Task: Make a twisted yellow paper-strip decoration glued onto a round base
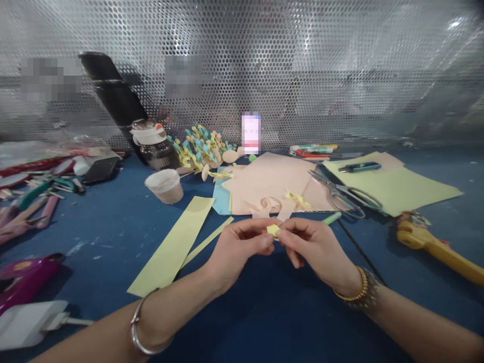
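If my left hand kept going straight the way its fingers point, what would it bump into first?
The left hand points right, fingertips pinching a small yellow paper piece. It would probably meet the right hand first, since that hand pinches the same piece.

Bkgd: perforated shiny metal sheet wall (302,65) w/ round holes spans whole back, curved by lens; bright light glare top right, dimmer left; blurry shapes show through the holes, can't tell what. Three pixelated patches in view, two on the wall. Work surface = dark blue table top (264,307), matte, w/ white specks + scuffs on left side. Black flat slanted bar (113,93) leans against wall at left. Thin black straight line (359,249) runs diagonally over the table, right of centre. No floor, windows visible. Lighting even, soft shadows on the blue.
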`<control>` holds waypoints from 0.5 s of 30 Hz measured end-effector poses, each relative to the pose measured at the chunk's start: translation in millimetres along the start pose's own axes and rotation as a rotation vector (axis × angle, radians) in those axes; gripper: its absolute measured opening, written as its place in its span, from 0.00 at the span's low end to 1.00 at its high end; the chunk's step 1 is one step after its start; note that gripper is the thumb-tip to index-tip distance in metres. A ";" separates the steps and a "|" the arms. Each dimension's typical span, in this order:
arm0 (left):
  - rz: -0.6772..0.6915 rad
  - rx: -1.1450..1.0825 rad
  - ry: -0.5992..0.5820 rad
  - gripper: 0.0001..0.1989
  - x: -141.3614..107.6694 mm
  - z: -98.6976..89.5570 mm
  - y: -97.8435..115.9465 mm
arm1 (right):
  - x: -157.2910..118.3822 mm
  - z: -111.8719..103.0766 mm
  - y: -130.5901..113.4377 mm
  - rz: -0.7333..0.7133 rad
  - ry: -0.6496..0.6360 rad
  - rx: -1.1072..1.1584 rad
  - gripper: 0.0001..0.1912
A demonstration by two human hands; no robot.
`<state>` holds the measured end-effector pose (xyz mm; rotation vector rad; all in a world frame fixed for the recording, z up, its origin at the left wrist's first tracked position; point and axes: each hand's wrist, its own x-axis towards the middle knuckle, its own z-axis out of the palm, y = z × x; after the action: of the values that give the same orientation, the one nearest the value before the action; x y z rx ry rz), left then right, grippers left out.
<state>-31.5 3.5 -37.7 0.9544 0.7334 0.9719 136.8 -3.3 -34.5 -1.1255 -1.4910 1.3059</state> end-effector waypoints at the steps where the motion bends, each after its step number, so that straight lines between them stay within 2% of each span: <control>1: -0.021 -0.020 -0.009 0.10 0.1 0.1 0.7 | 0.1 0.0 1.1 -0.001 0.000 0.017 0.11; 8: -0.056 -0.063 -0.041 0.10 1.3 0.8 3.5 | -0.9 -0.2 6.6 0.047 -0.013 0.131 0.13; 15: -0.075 -0.089 -0.047 0.10 1.4 -1.4 2.7 | -0.5 -0.2 5.8 0.050 -0.043 0.142 0.13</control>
<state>-33.0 6.0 -36.0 0.8642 0.6761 0.9063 137.7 -3.4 -40.3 -1.0541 -1.3851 1.4547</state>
